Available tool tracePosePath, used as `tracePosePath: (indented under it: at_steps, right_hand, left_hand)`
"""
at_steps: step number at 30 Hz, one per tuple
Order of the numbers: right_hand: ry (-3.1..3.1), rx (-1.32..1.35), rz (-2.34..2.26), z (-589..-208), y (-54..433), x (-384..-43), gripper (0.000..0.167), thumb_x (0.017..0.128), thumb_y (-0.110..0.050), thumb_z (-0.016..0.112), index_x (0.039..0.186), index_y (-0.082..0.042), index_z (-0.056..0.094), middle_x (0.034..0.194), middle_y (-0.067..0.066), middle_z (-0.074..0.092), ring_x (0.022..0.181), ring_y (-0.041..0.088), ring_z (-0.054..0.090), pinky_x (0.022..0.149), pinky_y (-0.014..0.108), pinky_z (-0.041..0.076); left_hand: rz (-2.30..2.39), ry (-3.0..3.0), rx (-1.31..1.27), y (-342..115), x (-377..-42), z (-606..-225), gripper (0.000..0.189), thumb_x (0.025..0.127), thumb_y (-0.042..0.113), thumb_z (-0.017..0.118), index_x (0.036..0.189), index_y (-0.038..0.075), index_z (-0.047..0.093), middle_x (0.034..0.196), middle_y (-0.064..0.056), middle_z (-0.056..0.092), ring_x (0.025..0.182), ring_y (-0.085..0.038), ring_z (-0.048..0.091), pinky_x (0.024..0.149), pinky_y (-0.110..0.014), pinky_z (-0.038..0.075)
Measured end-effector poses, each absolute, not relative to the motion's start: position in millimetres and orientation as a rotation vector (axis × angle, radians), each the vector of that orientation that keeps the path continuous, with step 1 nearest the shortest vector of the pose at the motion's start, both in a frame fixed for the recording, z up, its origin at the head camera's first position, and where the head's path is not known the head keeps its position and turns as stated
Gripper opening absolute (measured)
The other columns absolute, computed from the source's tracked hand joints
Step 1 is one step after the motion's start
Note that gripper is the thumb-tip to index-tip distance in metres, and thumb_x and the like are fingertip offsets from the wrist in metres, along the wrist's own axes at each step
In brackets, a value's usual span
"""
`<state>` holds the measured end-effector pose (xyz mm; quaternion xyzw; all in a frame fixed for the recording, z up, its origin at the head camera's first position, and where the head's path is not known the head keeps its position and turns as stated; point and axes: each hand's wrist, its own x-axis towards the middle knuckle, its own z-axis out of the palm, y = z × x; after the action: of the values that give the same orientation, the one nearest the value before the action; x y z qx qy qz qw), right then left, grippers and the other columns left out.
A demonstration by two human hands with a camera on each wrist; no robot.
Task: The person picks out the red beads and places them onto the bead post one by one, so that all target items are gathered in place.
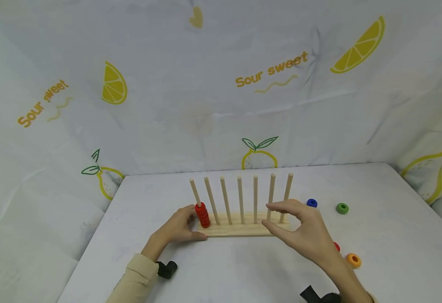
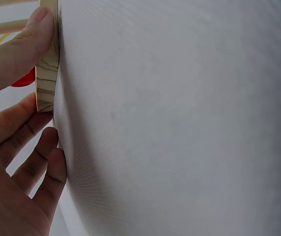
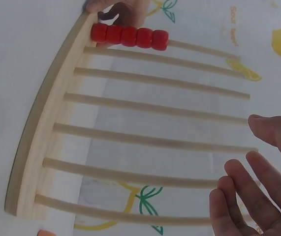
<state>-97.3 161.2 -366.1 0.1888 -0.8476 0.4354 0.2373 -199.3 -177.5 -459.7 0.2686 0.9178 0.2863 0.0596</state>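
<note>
A pale wooden peg rack (image 1: 239, 229) stands upright on the white table, with several thin rods rising from its base. On its leftmost rod sits a stack of red beads (image 3: 130, 36). My left hand (image 1: 180, 226) grips the left end of the base, the thumb (image 2: 43, 30) along the front and fingers around the end. Near the rack's right-hand rods hovers my right hand (image 1: 305, 229), thumb and fingers spread apart with nothing between them. In the right wrist view, the fingertips (image 3: 252, 156) overlap the rods' upper ends. Every other rod is bare.
Right of the rack lie a blue bead (image 1: 312, 203) and a green bead (image 1: 342, 208). Nearer me are an orange bead (image 1: 353, 260) and a red bead (image 1: 336, 246) partly behind the right wrist. A lemon-printed cloth (image 1: 190, 92) hangs behind the table.
</note>
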Motion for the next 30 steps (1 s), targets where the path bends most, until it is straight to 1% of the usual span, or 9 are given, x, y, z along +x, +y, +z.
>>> tracePosePath:
  at_steps: [6, 9, 11, 17, 21, 24, 26, 28, 30]
  right_hand:
    - [-2.369, 0.447, 1.139, -376, 180, -92, 0.034, 0.072, -0.008, 0.09, 0.103, -0.016, 0.079, 0.1, -0.003, 0.08, 0.098, -0.01, 0.063, 0.09, 0.006, 0.043]
    - [-2.405, 0.394, 1.105, -381, 189, -89, 0.033, 0.072, -0.01, 0.091, 0.103, -0.015, 0.08, 0.102, -0.001, 0.08, 0.1, -0.015, 0.06, 0.088, 0.004, 0.042]
    - [-2.422, 0.375, 1.078, -384, 194, -88, 0.033, 0.072, -0.011, 0.091, 0.102, -0.014, 0.08, 0.102, 0.0, 0.08, 0.099, -0.015, 0.06, 0.086, 0.004, 0.043]
    - [-2.498, 0.325, 1.031, -392, 211, -85, 0.034, 0.071, -0.016, 0.093, 0.102, -0.015, 0.08, 0.1, 0.0, 0.079, 0.09, -0.009, 0.061, 0.079, 0.004, 0.046]
    - [-2.554, 0.287, 0.996, -400, 223, -84, 0.033, 0.071, -0.019, 0.094, 0.101, -0.018, 0.08, 0.101, -0.002, 0.079, 0.092, -0.012, 0.059, 0.079, 0.005, 0.046]
    - [-2.572, 0.29, 1.011, -406, 231, -82, 0.032, 0.071, -0.017, 0.093, 0.1, -0.018, 0.08, 0.089, -0.008, 0.073, 0.085, -0.012, 0.055, 0.069, 0.008, 0.045]
    - [-2.581, 0.3, 1.02, -410, 236, -80, 0.032, 0.071, -0.015, 0.093, 0.099, -0.017, 0.08, 0.081, -0.008, 0.068, 0.078, -0.006, 0.053, 0.063, 0.012, 0.044]
    - [-2.627, 0.282, 1.007, -413, 241, -79, 0.032, 0.07, -0.015, 0.094, 0.099, -0.015, 0.08, 0.081, -0.009, 0.067, 0.075, 0.0, 0.054, 0.062, 0.015, 0.046]
    - [-2.708, 0.233, 0.973, -416, 245, -78, 0.034, 0.069, -0.018, 0.094, 0.1, -0.014, 0.08, 0.087, -0.007, 0.072, 0.078, 0.004, 0.06, 0.069, 0.02, 0.054]
  left_hand:
    - [0.875, 2.782, 0.827, -178, -199, -459, 0.046, 0.071, 0.038, 0.093, 0.108, 0.022, 0.071, 0.11, 0.009, 0.068, 0.103, -0.013, 0.06, 0.095, -0.039, 0.05]
    - [0.877, 2.782, 0.827, -178, -198, -458, 0.046, 0.071, 0.037, 0.093, 0.108, 0.022, 0.071, 0.11, 0.009, 0.067, 0.102, -0.013, 0.06, 0.095, -0.038, 0.05]
    - [0.872, 2.785, 0.829, -178, -198, -458, 0.046, 0.071, 0.037, 0.093, 0.109, 0.021, 0.071, 0.11, 0.009, 0.068, 0.102, -0.013, 0.06, 0.094, -0.038, 0.05]
    - [0.866, 2.788, 0.824, -177, -198, -457, 0.047, 0.071, 0.037, 0.093, 0.11, 0.021, 0.071, 0.109, 0.008, 0.068, 0.099, -0.012, 0.059, 0.092, -0.036, 0.049]
    - [0.857, 2.788, 0.816, -177, -198, -457, 0.048, 0.071, 0.038, 0.093, 0.11, 0.02, 0.071, 0.108, 0.008, 0.068, 0.098, -0.012, 0.058, 0.091, -0.035, 0.049]
    - [0.854, 2.789, 0.803, -177, -197, -457, 0.049, 0.071, 0.038, 0.093, 0.111, 0.02, 0.071, 0.109, 0.008, 0.067, 0.099, -0.012, 0.059, 0.092, -0.037, 0.049]
    - [0.857, 2.785, 0.797, -177, -197, -457, 0.048, 0.071, 0.038, 0.093, 0.111, 0.02, 0.071, 0.109, 0.008, 0.067, 0.101, -0.013, 0.059, 0.093, -0.038, 0.049]
    - [0.856, 2.783, 0.793, -177, -197, -456, 0.048, 0.071, 0.038, 0.093, 0.111, 0.02, 0.071, 0.109, 0.008, 0.067, 0.102, -0.013, 0.06, 0.094, -0.038, 0.05]
    - [0.852, 2.783, 0.792, -177, -197, -456, 0.048, 0.071, 0.038, 0.093, 0.111, 0.02, 0.071, 0.108, 0.008, 0.067, 0.101, -0.013, 0.06, 0.093, -0.038, 0.05]
